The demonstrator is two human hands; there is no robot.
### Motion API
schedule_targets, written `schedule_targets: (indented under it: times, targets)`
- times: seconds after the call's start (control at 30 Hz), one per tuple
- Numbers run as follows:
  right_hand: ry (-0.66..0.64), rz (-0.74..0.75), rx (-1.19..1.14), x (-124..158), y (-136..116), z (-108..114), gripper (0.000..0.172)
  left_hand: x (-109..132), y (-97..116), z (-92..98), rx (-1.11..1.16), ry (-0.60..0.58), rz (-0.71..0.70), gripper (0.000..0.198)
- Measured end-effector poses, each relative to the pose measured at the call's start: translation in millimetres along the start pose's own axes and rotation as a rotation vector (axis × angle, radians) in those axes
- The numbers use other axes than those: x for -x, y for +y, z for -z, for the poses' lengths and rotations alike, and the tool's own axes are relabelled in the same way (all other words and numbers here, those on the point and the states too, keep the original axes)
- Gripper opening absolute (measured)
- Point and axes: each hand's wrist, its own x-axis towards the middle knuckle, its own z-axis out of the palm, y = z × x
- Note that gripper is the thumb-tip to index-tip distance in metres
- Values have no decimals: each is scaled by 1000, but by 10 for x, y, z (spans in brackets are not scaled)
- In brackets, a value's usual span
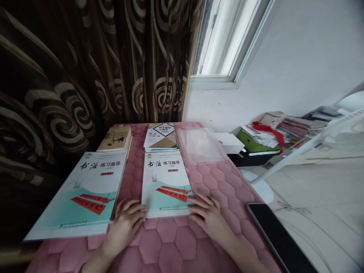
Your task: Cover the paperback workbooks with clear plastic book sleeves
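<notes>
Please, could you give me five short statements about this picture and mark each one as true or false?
1. The left hand is at the left edge of the book between the hands. True.
2. The right hand is far from that book. False: it is at the book's right edge.
3. The curtain has swirling patterns. True.
4. The table cover is plain green. False: it is pink with hexagons.
5. The window is right of the curtain. True.

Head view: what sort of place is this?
Likely a room in a home, perhaps a study corner: books on a pink table cover, with a patterned curtain beside a window.
</notes>
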Motion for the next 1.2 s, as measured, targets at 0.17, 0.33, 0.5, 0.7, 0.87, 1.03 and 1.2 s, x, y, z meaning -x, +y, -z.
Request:
schedule_targets:
  times: [0.17, 0.33, 0.5, 0.7, 0.87, 1.03, 1.2]
  targets:
    - [-41, 1, -40, 90, 210, 12, 23, 36, -111, -23, 44, -6, 2, 18]
    - [-73, -27, -108, 56, 191, 42, 25, 10, -90, -18, 100, -6, 20, 18]
    - [-78, -42, -106, 55, 63, 162, 27, -20, 68, 52, 110, -40, 150, 13]
    - [-9, -84, -121, -80, -74, 204, 29, -293, 194, -65, 120, 17, 391, 18]
    - [17, -138, -46, -460, -141, 94, 33, -584, 180, -233, 112, 17, 669, 11]
    - [-73, -173, 115, -982, -169, 136, 25, -598, 220, -261, 343, 31, 784, 18]
    - [-136, -68, 103, -1582, -130, 228, 24, -269, 208, -116, 440, -17, 718, 17]
